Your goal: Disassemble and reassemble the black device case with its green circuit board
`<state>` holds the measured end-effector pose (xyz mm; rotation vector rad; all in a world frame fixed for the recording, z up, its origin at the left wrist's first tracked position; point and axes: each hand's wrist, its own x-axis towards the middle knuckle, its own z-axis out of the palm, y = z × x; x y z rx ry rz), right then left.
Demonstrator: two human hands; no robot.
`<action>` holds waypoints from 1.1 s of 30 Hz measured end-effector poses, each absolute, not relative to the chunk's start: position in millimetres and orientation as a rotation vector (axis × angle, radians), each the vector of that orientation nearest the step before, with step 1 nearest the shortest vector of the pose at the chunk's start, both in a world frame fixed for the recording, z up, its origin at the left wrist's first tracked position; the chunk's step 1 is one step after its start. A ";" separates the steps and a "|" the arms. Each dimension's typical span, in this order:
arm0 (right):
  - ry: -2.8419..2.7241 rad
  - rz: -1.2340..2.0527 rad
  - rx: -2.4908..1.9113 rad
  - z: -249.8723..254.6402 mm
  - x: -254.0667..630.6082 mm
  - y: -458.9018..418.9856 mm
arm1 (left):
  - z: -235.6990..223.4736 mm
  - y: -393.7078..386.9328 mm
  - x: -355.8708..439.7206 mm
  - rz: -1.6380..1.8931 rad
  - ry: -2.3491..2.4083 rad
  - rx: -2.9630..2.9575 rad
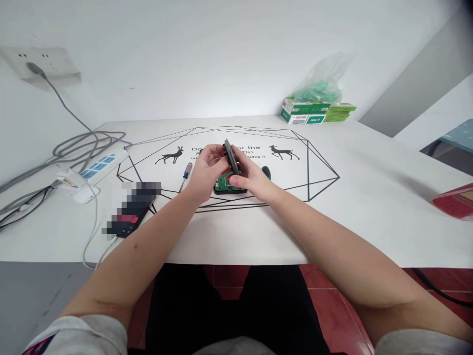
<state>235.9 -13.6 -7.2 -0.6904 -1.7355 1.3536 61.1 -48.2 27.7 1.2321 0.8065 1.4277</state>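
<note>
Between my hands stands a thin, dark flat panel (231, 157), tilted on edge above an opened device. My left hand (210, 170) has its fingers curled against the panel's left side. From the right, my right hand (251, 172) grips the same panel, its thumb low near the circuit board. The green circuit board (222, 184) sits in a black casing on the table, partly covered by my hands. A screwdriver (187, 171) with a red and blue handle lies left of my left hand. Just beyond my right hand is a small dark rounded object (266, 172), its kind unclear.
A phone (135, 212), partly pixelated, lies at left with a white cable. Behind it are a power strip (103, 165) and coiled grey cables (88, 143). Green-and-white boxes (306, 111) under a plastic bag (325, 79) stand at the back right. A red object (454, 201) rests at the right edge.
</note>
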 end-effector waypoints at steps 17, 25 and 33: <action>-2.340 0.650 -0.870 -13.0 276.5 31.4 | 24.1 -26.3 38.8 1.259 1.165 1.151; -2.594 0.677 -0.970 -14.8 264.5 39.6 | -1.6 -12.4 39.6 1.050 1.694 1.622; -2.620 0.755 -0.852 -17.0 262.9 50.7 | -20.4 -6.8 45.1 1.042 1.703 1.798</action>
